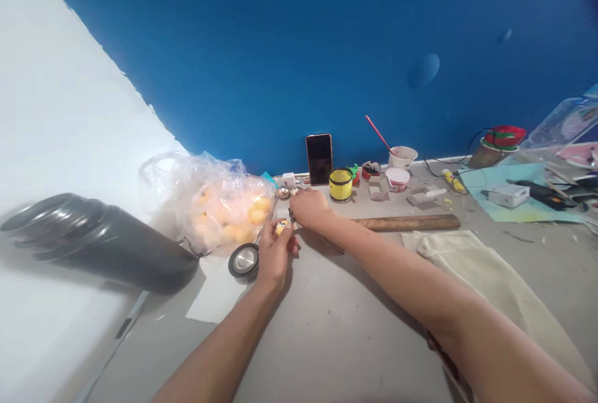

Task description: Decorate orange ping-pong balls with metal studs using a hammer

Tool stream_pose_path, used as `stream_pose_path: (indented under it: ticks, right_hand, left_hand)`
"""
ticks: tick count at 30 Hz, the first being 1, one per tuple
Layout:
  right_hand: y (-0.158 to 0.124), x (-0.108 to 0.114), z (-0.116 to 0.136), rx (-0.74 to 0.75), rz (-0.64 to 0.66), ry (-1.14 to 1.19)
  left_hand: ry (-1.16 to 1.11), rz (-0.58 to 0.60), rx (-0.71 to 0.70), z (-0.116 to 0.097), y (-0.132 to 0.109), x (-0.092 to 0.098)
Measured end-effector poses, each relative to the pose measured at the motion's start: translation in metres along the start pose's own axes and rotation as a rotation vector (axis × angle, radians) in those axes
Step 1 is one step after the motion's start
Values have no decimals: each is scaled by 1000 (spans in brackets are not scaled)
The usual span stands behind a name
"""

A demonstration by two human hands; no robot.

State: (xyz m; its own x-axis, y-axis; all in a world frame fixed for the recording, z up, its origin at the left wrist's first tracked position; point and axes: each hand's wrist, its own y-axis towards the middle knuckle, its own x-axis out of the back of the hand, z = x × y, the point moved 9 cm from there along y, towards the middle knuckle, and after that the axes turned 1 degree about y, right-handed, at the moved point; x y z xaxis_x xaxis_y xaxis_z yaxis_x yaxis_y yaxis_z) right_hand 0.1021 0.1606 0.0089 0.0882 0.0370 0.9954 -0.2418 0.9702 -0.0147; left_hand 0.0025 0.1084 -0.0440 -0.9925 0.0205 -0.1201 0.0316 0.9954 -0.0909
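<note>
Between the thumb and fingers of my left hand (pixel 275 252) is a small yellow-and-white round piece (pixel 281 227) with dark marks. My right hand (pixel 310 207) reaches in from the right, back of the hand up and fingers curled closed. A small dark piece (pixel 292 215) shows at its fingertips, close above the yellow piece; whether it is held there I cannot tell. Just behind sit small shiny round pieces (pixel 283 192). To the left is a clear plastic bag (pixel 217 194) of orange-yellow balls, and a black-rimmed metal lid (pixel 245 260) lies beside my left wrist.
A large black bottle (pixel 116 244) leans at the left. Along the blue wall stand a phone (pixel 319 159), a yellow cup (pixel 341 185) and a paper cup (pixel 402 157) with a red stick. A wooden rod (pixel 411 222) and beige cloth (pixel 486 272) lie at the right.
</note>
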Motion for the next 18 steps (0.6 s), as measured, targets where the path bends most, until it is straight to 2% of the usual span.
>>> stream_pose_path:
  ticks: [10,18]
  right_hand:
    - [-5,-1,-7,-26,-50,90]
    - [-4,8,-25,-10,-121,365]
  left_hand:
    - [14,10,-25,-4,0,-1]
    - [30,26,-16,-6,0,-3]
